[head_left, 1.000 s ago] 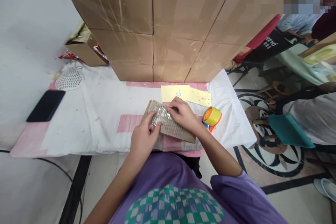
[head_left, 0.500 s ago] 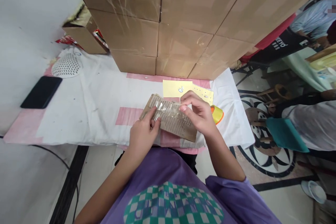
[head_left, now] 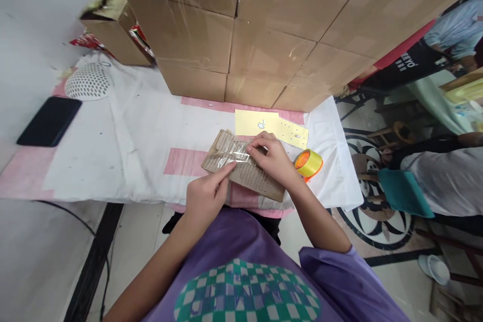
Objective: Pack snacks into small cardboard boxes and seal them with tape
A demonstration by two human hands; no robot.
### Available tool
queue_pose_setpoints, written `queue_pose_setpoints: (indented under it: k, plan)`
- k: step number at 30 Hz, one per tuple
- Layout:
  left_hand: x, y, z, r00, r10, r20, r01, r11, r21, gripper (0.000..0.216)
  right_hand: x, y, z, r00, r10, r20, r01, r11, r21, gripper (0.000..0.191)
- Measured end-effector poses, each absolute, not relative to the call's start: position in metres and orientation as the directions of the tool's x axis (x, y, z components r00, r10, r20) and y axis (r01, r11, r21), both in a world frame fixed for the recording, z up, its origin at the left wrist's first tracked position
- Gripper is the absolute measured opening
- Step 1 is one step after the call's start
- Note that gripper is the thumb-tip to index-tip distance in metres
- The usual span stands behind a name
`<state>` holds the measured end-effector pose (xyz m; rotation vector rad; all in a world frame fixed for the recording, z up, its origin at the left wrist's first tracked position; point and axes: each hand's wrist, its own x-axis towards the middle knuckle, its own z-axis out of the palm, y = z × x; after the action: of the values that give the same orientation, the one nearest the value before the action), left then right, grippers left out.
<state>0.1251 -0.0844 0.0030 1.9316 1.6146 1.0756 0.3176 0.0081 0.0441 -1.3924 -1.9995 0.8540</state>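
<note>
A flat piece of corrugated cardboard (head_left: 256, 181), its ridges bared on top, lies tilted at the table's near edge. Across those ridges runs a shiny strip of clear tape (head_left: 241, 152). My left hand (head_left: 207, 192) is at the near left edge of the cardboard; its index finger presses on the tape and the other fingers curl at the edge, partly hidden. My right hand (head_left: 270, 160) rests over the right part, thumb and index finger pinched on the tape. A yellow tape roll (head_left: 311, 162) with an orange core stands just right of my right hand.
Stacked cardboard boxes (head_left: 271, 55) wall off the table's back. Yellow paper pieces (head_left: 251, 123) lie before them. At left are a black phone (head_left: 49, 121), a white perforated dome (head_left: 87, 82) and an open carton (head_left: 115, 35). A seated person (head_left: 447, 176) is at right.
My right hand has moved left and lower over the cardboard. My left index finger has slid right along the tape. The view has shifted slightly, and more of the tape roll shows.
</note>
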Motion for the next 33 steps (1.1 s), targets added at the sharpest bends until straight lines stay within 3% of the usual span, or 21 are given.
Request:
queue_pose_setpoints:
  k: [9,18,29,33]
  plan:
    - [0.1260,-0.0814,-0.0016,0.064,0.895,0.442,0.746,-0.337,0.575,0.032,0.3183,0.0120,0.0415,-0.286,0.952,0.105,0.647,0.273,-0.713,0.012]
    - [0.1264,-0.0803,-0.0019,0.097,0.914,0.394,0.817,-0.299,0.492,0.035,0.3187,0.0166,0.0375,-0.292,0.950,0.113,0.626,0.279,-0.728,0.010]
    - [0.1313,-0.0791,0.0064,0.170,0.824,0.540,0.840,-0.408,0.358,0.024,0.3184,0.0173,0.0391,-0.298,0.948,0.109,0.640,0.283,-0.715,0.009]
    - [0.1330,-0.0752,0.0051,0.266,0.800,0.538,0.817,-0.483,0.314,0.032,0.3193,0.0181,0.0378,-0.301,0.946,0.116,0.639,0.291,-0.712,0.009]
